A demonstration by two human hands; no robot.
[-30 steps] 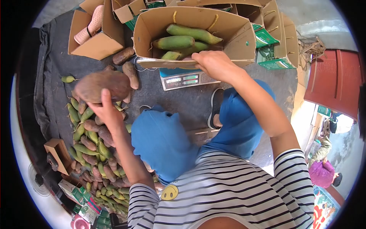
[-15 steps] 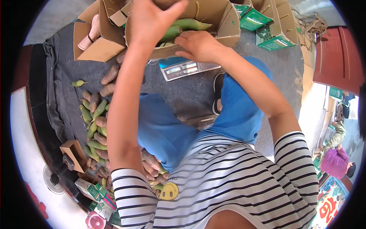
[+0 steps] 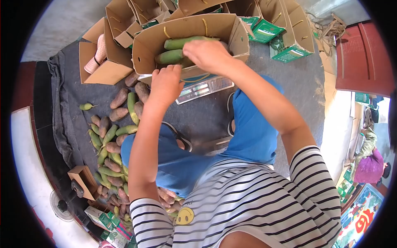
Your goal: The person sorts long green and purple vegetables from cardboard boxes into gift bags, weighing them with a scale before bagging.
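Observation:
An open cardboard box [image 3: 144, 45] with yellow cord handles stands on a digital scale [image 3: 204, 89]. Inside it lie long green radishes [image 3: 170, 56]. My left hand [image 3: 166, 84] has its fingers bent over the near edge of the box, gripping it. Across the radishes reaches my right hand [image 3: 206, 54], its fingers curled down on the upper green radish; its fingertips are partly hidden. Left of my legs, green radishes and reddish-brown roots [image 3: 120, 98] are heaped on the dark cloth.
More open boxes [image 3: 271, 27] line the back. A box holding a pink patterned item [image 3: 99, 53] stands at the left, and a small brown box [image 3: 84, 182] lower left. Another person [image 3: 368, 163] is at the far right. A red door [image 3: 359, 58] shows at upper right.
My left hand has come down from above the box to its near edge. My right hand has moved slightly up over the radishes. The boxes now show more fully.

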